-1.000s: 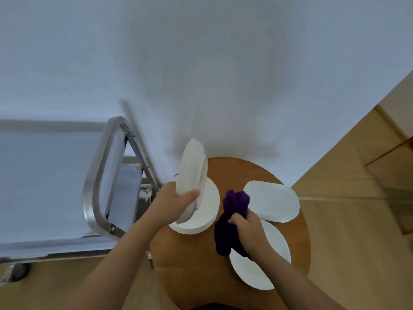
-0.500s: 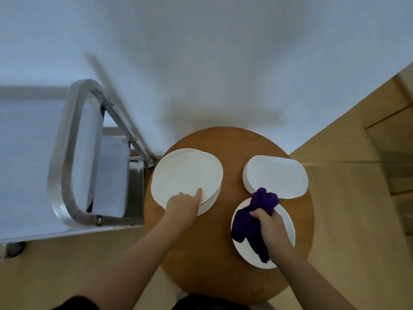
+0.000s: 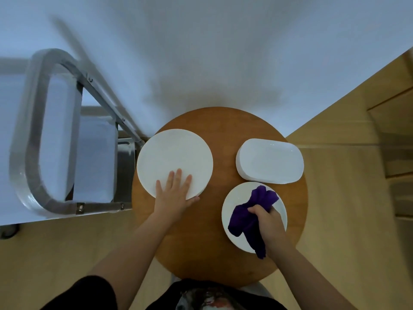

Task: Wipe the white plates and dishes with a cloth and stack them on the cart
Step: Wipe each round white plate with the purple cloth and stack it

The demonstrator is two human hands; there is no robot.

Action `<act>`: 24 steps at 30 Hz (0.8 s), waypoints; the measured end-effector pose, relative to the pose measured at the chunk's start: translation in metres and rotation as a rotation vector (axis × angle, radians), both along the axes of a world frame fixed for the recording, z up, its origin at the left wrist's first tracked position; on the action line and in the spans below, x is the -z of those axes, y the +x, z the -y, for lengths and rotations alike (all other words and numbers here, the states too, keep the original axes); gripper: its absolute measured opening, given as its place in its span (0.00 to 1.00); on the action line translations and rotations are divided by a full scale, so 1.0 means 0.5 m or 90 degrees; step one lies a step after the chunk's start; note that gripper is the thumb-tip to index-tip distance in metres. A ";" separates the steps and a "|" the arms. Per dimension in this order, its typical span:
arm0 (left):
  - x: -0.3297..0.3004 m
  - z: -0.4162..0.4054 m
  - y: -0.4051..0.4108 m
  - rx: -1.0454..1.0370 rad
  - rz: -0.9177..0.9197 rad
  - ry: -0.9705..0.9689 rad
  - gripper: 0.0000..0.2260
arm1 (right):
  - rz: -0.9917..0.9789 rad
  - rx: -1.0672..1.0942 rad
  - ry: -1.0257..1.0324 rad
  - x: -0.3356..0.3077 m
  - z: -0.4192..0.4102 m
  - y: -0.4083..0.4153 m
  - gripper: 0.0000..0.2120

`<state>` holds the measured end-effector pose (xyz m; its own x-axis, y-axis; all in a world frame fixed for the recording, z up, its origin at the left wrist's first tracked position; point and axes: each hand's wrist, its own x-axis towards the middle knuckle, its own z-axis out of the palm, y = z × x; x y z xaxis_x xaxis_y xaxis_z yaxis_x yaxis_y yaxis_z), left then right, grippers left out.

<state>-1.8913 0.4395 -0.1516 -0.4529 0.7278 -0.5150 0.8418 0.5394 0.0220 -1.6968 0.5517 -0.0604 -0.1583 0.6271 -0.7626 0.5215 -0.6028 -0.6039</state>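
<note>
A stack of round white plates (image 3: 174, 157) lies on the left of the round wooden table (image 3: 223, 121). My left hand (image 3: 175, 193) rests flat on the near edge of the top plate, fingers straight. On the right, near me, sits a single round white plate (image 3: 232, 204). My right hand (image 3: 267, 220) grips a bunched purple cloth (image 3: 252, 211) on that plate. An oval white dish (image 3: 270, 161), possibly a small stack, lies behind it.
A metal cart (image 3: 44, 198) with a tubular handle and white shelves stands to the left of the table, close to its edge. A white wall runs behind the table. Wooden floor and wood panelling lie to the right.
My left hand laid the tilted plate flat on the left stack and now rests open on it. My right hand carried the cloth onto the near right plate.
</note>
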 end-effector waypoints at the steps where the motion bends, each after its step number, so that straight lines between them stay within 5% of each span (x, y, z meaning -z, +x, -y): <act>1: -0.009 -0.005 0.006 -0.012 -0.007 0.029 0.34 | 0.005 0.002 -0.004 0.004 -0.004 0.008 0.05; 5: -0.035 -0.025 0.093 0.037 -0.011 0.361 0.26 | 0.015 0.022 -0.011 0.018 -0.020 0.045 0.04; 7: -0.042 -0.039 0.168 -0.022 0.120 0.288 0.20 | 0.015 0.035 -0.009 0.025 -0.032 0.069 0.03; 11: 0.012 -0.083 0.253 -0.463 0.364 0.094 0.25 | 0.030 0.041 -0.009 0.036 -0.061 0.120 0.04; 15: 0.070 -0.128 0.277 -0.804 0.536 0.080 0.27 | 0.029 0.028 -0.009 0.047 -0.078 0.168 0.04; 24: 0.082 -0.137 0.330 -0.885 0.494 0.240 0.16 | 0.028 0.060 -0.035 0.064 -0.099 0.240 0.04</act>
